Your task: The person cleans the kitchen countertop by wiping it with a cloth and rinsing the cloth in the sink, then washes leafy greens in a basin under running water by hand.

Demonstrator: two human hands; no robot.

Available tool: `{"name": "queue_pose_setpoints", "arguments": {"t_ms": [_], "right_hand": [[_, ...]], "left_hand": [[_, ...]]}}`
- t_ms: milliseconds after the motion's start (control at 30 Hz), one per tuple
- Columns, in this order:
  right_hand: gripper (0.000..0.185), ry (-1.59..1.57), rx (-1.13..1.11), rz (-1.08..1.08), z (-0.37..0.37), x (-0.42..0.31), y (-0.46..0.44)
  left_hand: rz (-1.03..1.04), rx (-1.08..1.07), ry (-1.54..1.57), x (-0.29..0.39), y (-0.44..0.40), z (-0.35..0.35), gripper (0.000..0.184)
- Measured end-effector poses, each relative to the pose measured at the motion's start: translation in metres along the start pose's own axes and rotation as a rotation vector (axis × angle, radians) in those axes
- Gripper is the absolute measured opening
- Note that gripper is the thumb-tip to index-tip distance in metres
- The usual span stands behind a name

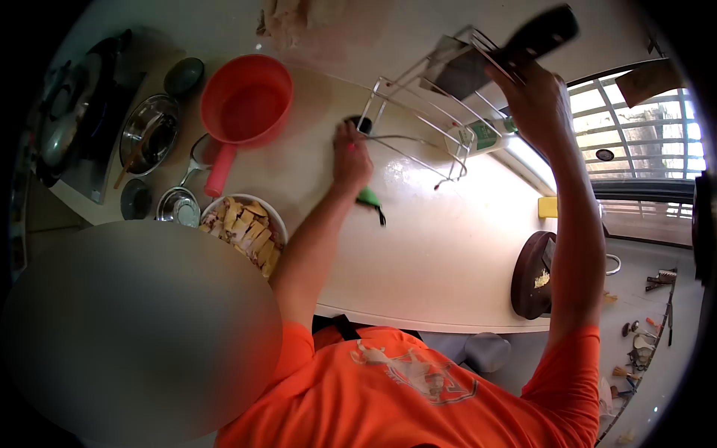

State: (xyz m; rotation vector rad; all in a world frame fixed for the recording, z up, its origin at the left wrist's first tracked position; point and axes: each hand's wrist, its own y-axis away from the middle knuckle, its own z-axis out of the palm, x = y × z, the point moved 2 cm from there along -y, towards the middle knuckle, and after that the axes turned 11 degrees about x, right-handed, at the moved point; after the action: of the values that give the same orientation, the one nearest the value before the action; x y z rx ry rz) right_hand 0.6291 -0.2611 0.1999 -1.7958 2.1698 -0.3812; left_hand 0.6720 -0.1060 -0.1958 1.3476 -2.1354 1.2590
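My right hand [539, 101] is raised at the upper right, its fingers closed at the end of a wire rack [418, 104]. A cleaver [541, 33] with a black handle lies right by those fingers, and its broad blade sits among the rack's wires. Whether the fingers also touch its handle I cannot tell. My left hand [352, 157] is closed on a black-ended object [362, 124] beside the rack's left end; its kind is unclear. A green piece [368, 197] with a dark tip shows below that wrist.
Left on the counter stand a red saucepan-shaped dipper [250, 97], a bowl of cut pieces of meat [243, 228], a steel bowl [142, 145] and a stove [71, 119]. A green-labelled bottle [485, 134] stands behind the rack. A round chopping board [526, 280] is at right.
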Motion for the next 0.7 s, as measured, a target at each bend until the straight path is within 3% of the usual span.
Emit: {"name": "queue_pose_setpoints", "arguments": {"t_ms": [33,100,200,300,367,533,633,700], "right_hand": [[0.049,-0.011,0.012,0.022,-0.008,0.005,0.012],[0.042,-0.020,0.037,0.093,-0.019,0.019,0.037],[0.040,-0.049,0.055,0.184,-0.036,0.041,0.075],[0.037,-0.050,0.082,0.156,-0.048,0.056,0.110],[0.030,-0.046,-0.003,0.326,-0.058,0.057,0.127],[0.025,-0.045,0.079,0.283,-0.051,0.094,0.174],[0.021,-0.046,0.079,0.325,-0.045,0.104,0.190],[0.020,-0.052,0.022,0.451,-0.048,0.109,0.200]], "left_hand": [[-0.140,0.108,0.202,-0.007,-0.030,-0.007,0.043],[-0.319,0.231,0.106,-0.032,-0.081,0.002,0.039],[-0.635,0.073,-0.046,-0.101,-0.164,0.027,0.038],[-0.791,0.115,-0.027,-0.107,-0.199,0.034,0.041],[-0.834,0.159,0.061,-0.072,-0.195,0.057,0.044],[-0.798,0.161,0.291,0.082,-0.159,0.083,0.055],[-0.563,0.428,0.331,0.118,-0.171,0.071,0.035],[-0.618,0.364,0.319,0.088,-0.184,0.068,0.037]]}}
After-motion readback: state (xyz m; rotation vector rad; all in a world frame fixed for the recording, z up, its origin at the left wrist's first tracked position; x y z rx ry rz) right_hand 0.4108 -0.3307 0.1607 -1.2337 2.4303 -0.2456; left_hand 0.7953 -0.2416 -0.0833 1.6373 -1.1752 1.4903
